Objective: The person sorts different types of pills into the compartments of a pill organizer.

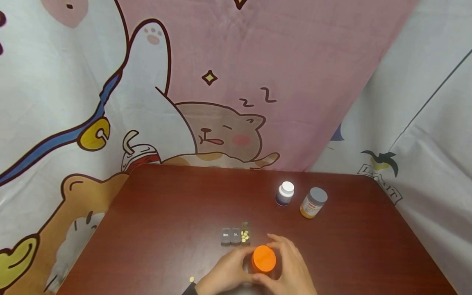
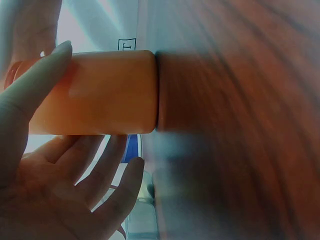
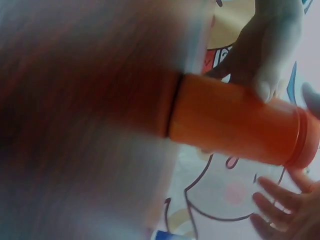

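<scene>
An orange pill bottle (image 2: 110, 95) stands upright with its base on the table, its orange cap (image 1: 264, 258) uppermost in the head view. My left hand (image 1: 230, 266) grips it from the left, thumb laid along its side and the other fingers spread loosely behind. From the right, my right hand (image 1: 291, 266) curls finger and thumb around the bottle near the cap. Just beyond the hands lies a small pill organizer (image 1: 235, 235) marked Mon. and Fri. Its right-hand compartment has the lid up and holds several yellow pills (image 1: 245, 236).
One loose yellow pill (image 1: 191, 279) lies beside my left wrist. Toward the back right stand a white-capped bottle (image 1: 285, 194) and a grey-lidded jar (image 1: 313, 203). The dark red wooden table (image 1: 177, 205) meets a cartoon-print cloth (image 1: 313, 61) at its far edge.
</scene>
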`<state>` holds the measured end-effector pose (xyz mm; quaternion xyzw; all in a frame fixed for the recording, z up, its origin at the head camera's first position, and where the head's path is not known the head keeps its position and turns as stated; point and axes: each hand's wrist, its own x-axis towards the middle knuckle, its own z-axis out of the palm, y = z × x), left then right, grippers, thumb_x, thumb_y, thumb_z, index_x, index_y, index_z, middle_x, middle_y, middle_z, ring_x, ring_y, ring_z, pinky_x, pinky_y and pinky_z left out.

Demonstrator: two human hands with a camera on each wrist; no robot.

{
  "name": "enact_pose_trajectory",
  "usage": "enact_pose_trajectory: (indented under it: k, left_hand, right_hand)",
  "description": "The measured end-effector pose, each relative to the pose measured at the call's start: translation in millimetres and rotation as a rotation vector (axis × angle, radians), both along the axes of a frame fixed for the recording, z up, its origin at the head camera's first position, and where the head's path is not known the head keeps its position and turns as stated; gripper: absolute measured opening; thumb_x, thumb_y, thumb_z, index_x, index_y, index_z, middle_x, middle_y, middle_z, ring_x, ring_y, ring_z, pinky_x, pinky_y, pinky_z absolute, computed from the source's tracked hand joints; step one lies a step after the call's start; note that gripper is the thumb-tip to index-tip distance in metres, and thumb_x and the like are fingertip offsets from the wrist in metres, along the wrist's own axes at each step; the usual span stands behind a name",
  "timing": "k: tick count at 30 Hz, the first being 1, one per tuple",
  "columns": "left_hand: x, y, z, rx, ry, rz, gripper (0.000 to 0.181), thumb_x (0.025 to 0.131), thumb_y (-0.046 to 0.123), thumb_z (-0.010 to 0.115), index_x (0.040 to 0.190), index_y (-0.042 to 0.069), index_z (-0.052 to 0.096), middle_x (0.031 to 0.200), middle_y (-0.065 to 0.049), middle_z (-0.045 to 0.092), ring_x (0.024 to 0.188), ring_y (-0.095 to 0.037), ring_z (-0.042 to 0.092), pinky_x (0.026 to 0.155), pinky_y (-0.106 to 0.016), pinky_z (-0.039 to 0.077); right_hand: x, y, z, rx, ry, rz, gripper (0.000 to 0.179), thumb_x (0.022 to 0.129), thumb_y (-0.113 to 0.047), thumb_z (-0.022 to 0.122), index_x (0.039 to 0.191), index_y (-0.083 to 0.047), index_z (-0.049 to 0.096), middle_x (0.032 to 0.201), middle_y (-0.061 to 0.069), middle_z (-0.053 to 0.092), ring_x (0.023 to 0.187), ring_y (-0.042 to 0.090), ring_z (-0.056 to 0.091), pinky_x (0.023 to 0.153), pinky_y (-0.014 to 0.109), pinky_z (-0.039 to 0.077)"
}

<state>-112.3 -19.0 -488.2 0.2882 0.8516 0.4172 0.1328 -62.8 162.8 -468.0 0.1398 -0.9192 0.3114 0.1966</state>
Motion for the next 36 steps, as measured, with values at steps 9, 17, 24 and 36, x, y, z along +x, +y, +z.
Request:
enact_pose_trajectory:
  k: [9, 17, 24, 36]
  left_hand:
    - [2.3, 0.1, 0.8, 0.001, -0.028, 0.023, 0.064, 0.064, 0.044, 0.081, 0.121, 0.025, 0.061, 0.12, 0.009, 0.065, 0.107, -0.01, 0.056, 0.092, -0.05, 0.05]
    - [2.8, -0.4, 2.2, -0.004, -0.025, 0.034, 0.075, 0.064, 0.046, 0.08, 0.128, 0.016, 0.057, 0.127, -0.001, 0.063, 0.114, -0.016, 0.054, 0.095, -0.052, 0.049]
    - [0.5, -0.1, 0.7, 0.035, -0.046, 0.014, 0.062, 0.064, 0.042, 0.081, 0.121, 0.029, 0.06, 0.117, 0.012, 0.065, 0.105, -0.005, 0.055, 0.092, -0.047, 0.05]
    - [1.5, 0.3, -0.8, 0.023, -0.015, 0.021, 0.058, 0.064, 0.048, 0.079, 0.115, 0.025, 0.064, 0.113, 0.01, 0.067, 0.103, -0.008, 0.056, 0.091, -0.048, 0.05]
  right_hand:
    - [-21.5, 31, 1.8, -0.282, -0.245, 0.599, 0.072, 0.078, -0.011, 0.073, 0.141, -0.008, 0.037, 0.139, 0.011, 0.047, 0.126, 0.02, 0.038, 0.101, 0.049, 0.043]
    - [-27.2, 32, 6.8, -0.209, -0.217, 0.602, 0.06, 0.079, -0.017, 0.072, 0.134, -0.01, 0.049, 0.129, 0.004, 0.057, 0.116, 0.018, 0.05, 0.097, 0.041, 0.047]
    - [-10.6, 18, 1.6, -0.187, -0.186, 0.313, 0.058, 0.074, -0.031, 0.076, 0.126, -0.019, 0.055, 0.122, -0.002, 0.06, 0.109, 0.014, 0.054, 0.089, 0.046, 0.051]
    - [0.4, -7, -8.8, -0.148, 0.081, 0.043, 0.067, 0.053, -0.034, 0.089, 0.103, -0.009, 0.052, 0.106, -0.004, 0.064, 0.095, 0.015, 0.061, 0.088, 0.018, 0.047]
